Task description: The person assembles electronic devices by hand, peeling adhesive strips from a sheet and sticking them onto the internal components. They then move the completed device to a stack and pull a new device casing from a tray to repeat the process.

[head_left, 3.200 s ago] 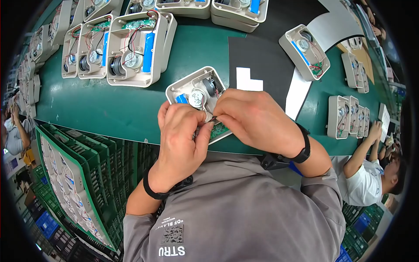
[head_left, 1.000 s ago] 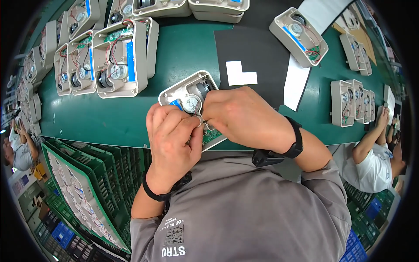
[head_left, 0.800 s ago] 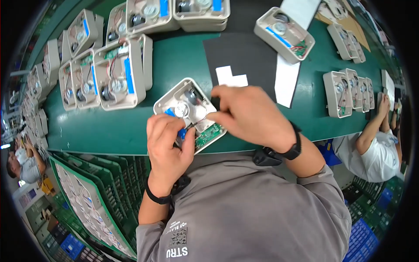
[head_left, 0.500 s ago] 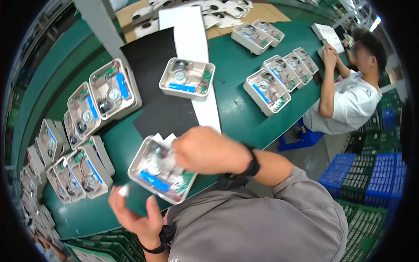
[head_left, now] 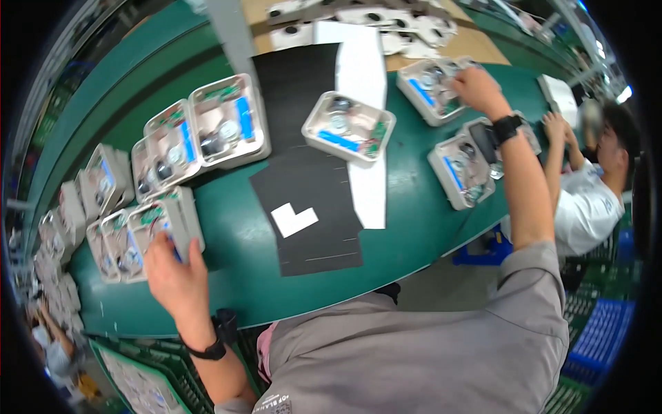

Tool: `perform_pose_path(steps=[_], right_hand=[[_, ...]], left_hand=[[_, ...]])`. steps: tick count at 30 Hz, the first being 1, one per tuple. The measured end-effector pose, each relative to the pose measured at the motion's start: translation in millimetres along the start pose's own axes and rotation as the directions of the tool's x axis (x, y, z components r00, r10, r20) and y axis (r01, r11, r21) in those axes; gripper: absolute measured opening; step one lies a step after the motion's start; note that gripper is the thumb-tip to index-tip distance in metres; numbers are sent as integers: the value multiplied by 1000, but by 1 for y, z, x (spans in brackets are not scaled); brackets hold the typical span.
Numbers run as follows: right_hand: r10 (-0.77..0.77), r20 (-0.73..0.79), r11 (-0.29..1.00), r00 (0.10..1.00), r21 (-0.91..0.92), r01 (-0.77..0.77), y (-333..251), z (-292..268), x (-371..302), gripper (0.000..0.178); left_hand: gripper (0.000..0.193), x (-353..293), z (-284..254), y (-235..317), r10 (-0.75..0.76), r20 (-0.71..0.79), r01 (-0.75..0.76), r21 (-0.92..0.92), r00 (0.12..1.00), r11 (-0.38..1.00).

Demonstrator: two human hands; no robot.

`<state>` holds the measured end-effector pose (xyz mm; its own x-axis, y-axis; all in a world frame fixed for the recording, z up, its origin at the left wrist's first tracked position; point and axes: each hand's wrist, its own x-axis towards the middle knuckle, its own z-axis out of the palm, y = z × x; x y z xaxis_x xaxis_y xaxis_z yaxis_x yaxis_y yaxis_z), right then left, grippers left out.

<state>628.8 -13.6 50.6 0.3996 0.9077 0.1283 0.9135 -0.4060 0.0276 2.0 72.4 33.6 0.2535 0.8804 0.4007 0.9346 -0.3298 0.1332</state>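
My left hand [head_left: 176, 279], thumb and fingers apart, reaches to the near end of a white plastic housing [head_left: 149, 219] at the left; whether it touches is unclear. This housing holds wires, a green circuit board and a blue battery-like block. At the far right, the curled fingers of my right hand [head_left: 476, 90] are on the right rim of another open housing [head_left: 420, 110]. A third housing [head_left: 348, 153] with similar parts sits across a black sheet and a white sheet. A white paper cutout [head_left: 295, 219] lies on the black sheet [head_left: 321, 252].
More housings [head_left: 231, 124] stand in rows along the left. Another housing [head_left: 455, 172] is beneath my right forearm. White panels with black discs [head_left: 372, 17] lie on cardboard at the back. A co-worker [head_left: 586, 200] sits at the right. Green crates [head_left: 138, 376] stand below the table's edge.
The housing from in front of me is gone from there, and one now stands under my right hand at the far right. My left hand has moved up to the left housings. The view has shifted.
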Motion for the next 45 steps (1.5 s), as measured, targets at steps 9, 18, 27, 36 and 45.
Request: perform_pose_path(steps=[9, 18, 27, 36, 45], right_hand=[[229, -46, 957, 972, -171, -234, 57, 17, 23, 32], [-120, -100, 824, 988, 544, 155, -144, -55, -56, 20], [-551, -116, 720, 826, 435, 541, -309, 22, -126, 14], [-597, -152, 782, 787, 105, 614, -327, 32, -134, 13], [-346, 99, 742, 933, 638, 207, -295, 21, -113, 8]], left_hand=[[36, 20, -7, 20, -93, 95, 80, 131, 991, 988], [29, 11, -26, 20, -35, 11, 35, 48, 999, 998], [22, -37, -65, 38, 513, 38, -492, -231, 857, 839], [20, -74, -18, 22, 647, 79, -588, -345, 758, 731], [31, -66, -15, 5, 637, 86, -568, -376, 766, 732]])
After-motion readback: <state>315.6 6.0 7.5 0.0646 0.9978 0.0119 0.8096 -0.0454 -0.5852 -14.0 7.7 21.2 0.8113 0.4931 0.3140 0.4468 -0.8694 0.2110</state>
